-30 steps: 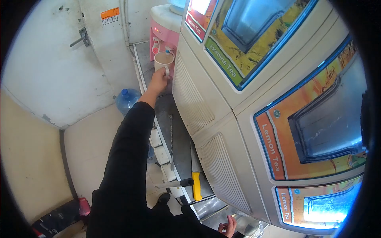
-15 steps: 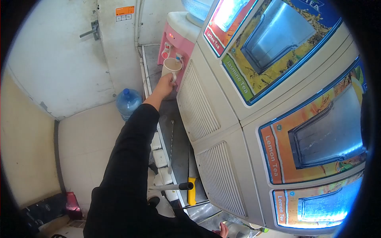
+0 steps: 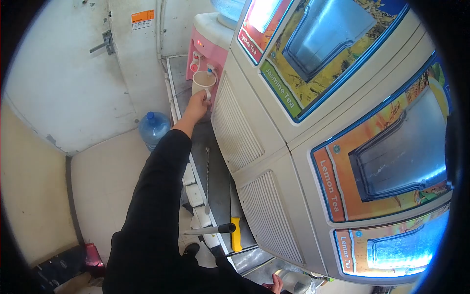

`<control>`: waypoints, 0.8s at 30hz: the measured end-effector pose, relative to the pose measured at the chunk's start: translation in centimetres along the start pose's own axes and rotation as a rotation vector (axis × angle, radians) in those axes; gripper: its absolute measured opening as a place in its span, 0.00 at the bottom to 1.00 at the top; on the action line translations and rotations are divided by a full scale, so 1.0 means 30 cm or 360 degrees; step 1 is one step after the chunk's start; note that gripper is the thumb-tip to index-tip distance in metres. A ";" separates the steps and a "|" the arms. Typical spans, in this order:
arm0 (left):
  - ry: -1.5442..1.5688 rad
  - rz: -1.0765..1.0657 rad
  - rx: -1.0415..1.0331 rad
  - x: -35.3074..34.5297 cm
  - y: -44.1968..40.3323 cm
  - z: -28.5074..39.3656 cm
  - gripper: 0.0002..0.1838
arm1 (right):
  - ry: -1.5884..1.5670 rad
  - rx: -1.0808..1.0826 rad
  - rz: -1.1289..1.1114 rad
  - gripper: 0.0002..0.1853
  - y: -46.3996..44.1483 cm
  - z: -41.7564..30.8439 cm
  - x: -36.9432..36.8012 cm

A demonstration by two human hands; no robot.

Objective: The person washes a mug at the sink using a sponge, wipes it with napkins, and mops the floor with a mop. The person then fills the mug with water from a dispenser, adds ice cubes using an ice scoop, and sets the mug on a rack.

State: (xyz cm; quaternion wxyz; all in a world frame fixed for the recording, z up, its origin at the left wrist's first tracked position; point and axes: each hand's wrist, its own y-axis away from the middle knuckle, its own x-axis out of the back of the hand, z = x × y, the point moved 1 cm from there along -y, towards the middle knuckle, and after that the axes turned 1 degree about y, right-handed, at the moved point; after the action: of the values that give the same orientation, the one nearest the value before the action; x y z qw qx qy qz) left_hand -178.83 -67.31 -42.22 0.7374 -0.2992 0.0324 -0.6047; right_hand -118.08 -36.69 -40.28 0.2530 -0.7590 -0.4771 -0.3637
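Note:
My left hand (image 3: 198, 107), at the end of an outstretched black sleeve, is closed around the handle of a pale mug (image 3: 199, 88). The mug is held upright below the blue-marked tap (image 3: 210, 71) of a pink and white water dispenser (image 3: 208, 44). Its opening faces the camera, but I cannot tell what is inside. At the bottom edge, part of my right hand (image 3: 275, 284) shows with its fingers curled, beside a round metal container (image 3: 293, 280). What those fingers hold, if anything, is hidden.
A large drink machine (image 3: 293, 147) with lit tea panels fills the right side. On the dark counter lie a long twisted spoon (image 3: 207, 171) and a yellow-handled tool (image 3: 236, 235). A blue water bottle (image 3: 153, 128) stands on the floor near the white door (image 3: 63, 73).
The view has shifted slightly, so the dispenser and machine sit further left. My left hand still holds the mug below the tap, and the right hand remains beside the metal container.

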 end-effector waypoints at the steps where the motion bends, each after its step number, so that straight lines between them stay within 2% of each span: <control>1: 0.0026 0.0009 0.0017 -0.004 0.003 -0.004 0.12 | -0.0020 -0.0078 -0.0045 0.31 0.006 0.001 0.005; 3: 0.0085 0.0025 0.0056 -0.008 0.012 0.017 0.12 | -0.0086 -0.0173 -0.0089 0.32 0.009 -0.015 0.018; 6: 0.0053 0.0157 -0.0139 -0.033 0.011 -0.027 0.11 | -0.0097 -0.0157 -0.0065 0.33 0.002 -0.035 0.028; 9: 0.0003 -0.0013 0.0064 -0.025 0.038 0.008 0.10 | 0.0041 -0.0067 -0.0018 0.32 -0.006 -0.055 0.022; 14: -0.0117 -0.0052 0.0003 -0.031 0.024 -0.016 0.12 | 0.0107 0.0017 0.0027 0.30 -0.022 -0.081 0.016; 17: -0.0087 -0.0053 0.0004 -0.019 0.025 0.001 0.12 | -0.0093 -0.0071 0.0029 0.28 -0.027 -0.112 0.013; 19: -0.0067 -0.0053 0.0018 -0.016 0.030 0.021 0.12 | -0.0087 -0.0073 -0.0013 0.28 0.006 0.038 -0.022; 22: -0.0079 -0.0037 0.0020 -0.029 0.024 -0.009 0.10 | -0.0133 -0.0004 -0.0013 0.29 0.005 0.076 -0.025; 24: -0.0027 0.0048 -0.0037 -0.043 0.023 -0.024 0.13 | -0.0161 0.0000 0.0021 0.29 -0.006 0.038 -0.014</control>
State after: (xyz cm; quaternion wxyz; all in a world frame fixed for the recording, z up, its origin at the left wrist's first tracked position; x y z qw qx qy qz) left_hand -178.86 -66.35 -43.54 0.7430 -0.3124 0.0378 -0.5906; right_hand -118.02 -36.00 -41.31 0.2311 -0.7794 -0.4844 -0.3233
